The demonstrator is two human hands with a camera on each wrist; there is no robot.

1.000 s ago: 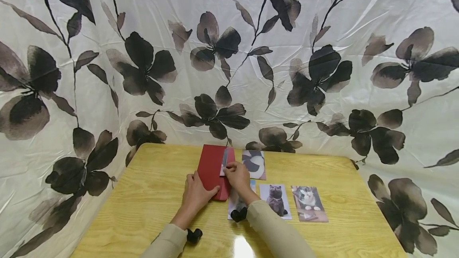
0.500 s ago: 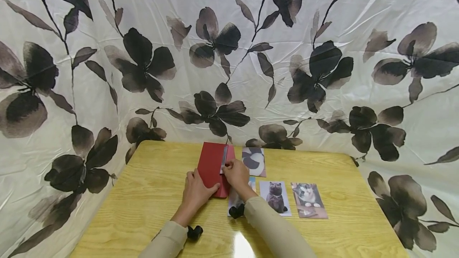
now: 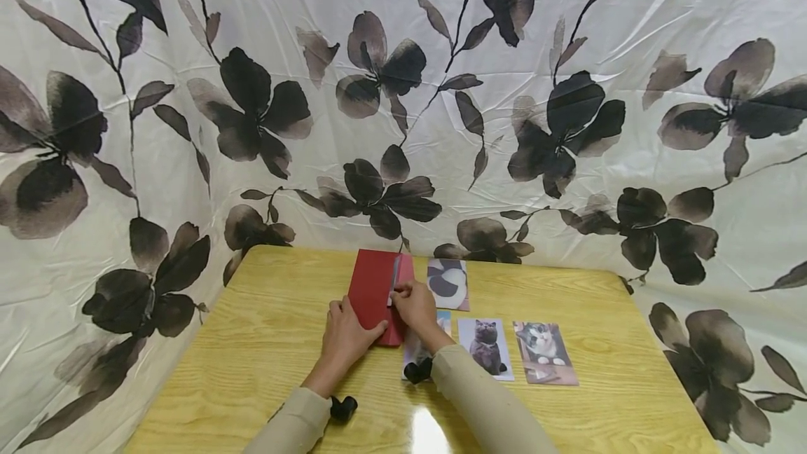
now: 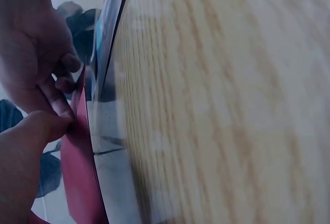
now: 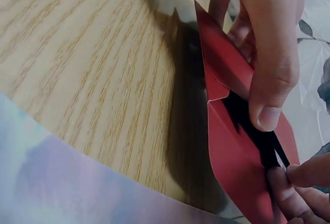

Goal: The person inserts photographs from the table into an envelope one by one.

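A red envelope [image 3: 368,282] lies at the far middle of the wooden table, its paler flap [image 3: 406,268] spread to the right. My left hand [image 3: 344,335] grips its near left part; the right wrist view shows that thumb [image 5: 270,115] on the front and fingers behind. A narrow strip of a photo card [image 3: 395,273] shows at the envelope's mouth, the rest hidden inside. My right hand [image 3: 417,308] pinches this card at the mouth, its fingertips [image 5: 281,185] close against the envelope. In the left wrist view, the red paper [image 4: 82,172] stands between both hands.
Right of the envelope lies a photo with grey and white shapes [image 3: 447,284]. Nearer are a grey cat photo [image 3: 484,349], a white-and-grey cat photo [image 3: 545,352] and another photo [image 3: 444,324] partly under the right forearm. Floral cloth [image 3: 378,195] hangs behind the table.
The photo card has slid left, further into the envelope, so a thinner strip of it shows. My right hand has shifted slightly with it; the left hand stays in place.
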